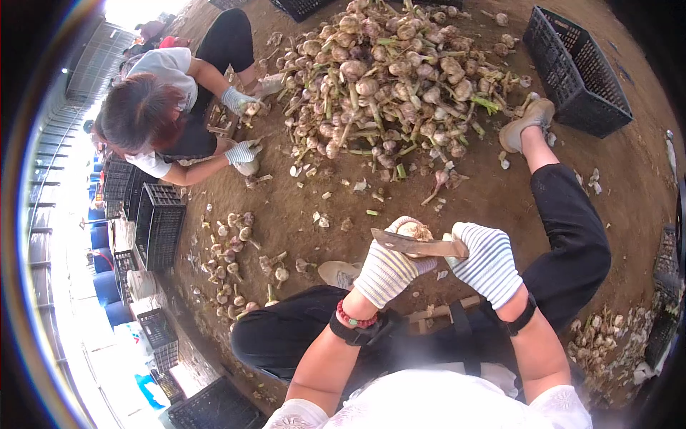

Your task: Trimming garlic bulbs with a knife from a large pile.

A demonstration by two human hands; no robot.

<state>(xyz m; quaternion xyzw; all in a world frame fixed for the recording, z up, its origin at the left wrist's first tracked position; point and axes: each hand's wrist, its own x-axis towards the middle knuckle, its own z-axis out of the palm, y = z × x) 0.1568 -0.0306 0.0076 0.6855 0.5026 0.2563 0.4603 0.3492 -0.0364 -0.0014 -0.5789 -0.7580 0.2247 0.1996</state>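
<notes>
In a striped knit glove, my left hand holds a garlic bulb whose roots face up. My right hand, gloved as well, grips the handle of a knife. The broad, worn blade lies across the near side of the bulb, over my left fingers; whether it touches the bulb I cannot tell. Beyond my hands rises a large heap of garlic with stems on. Smaller groups of bulbs lie on the ground to the left and at the lower right.
A co-worker in striped gloves crouches at the upper left, handling garlic beside the heap. A black plastic crate stands at the upper right. More crates line the left side. My shoe rests near the heap's right edge.
</notes>
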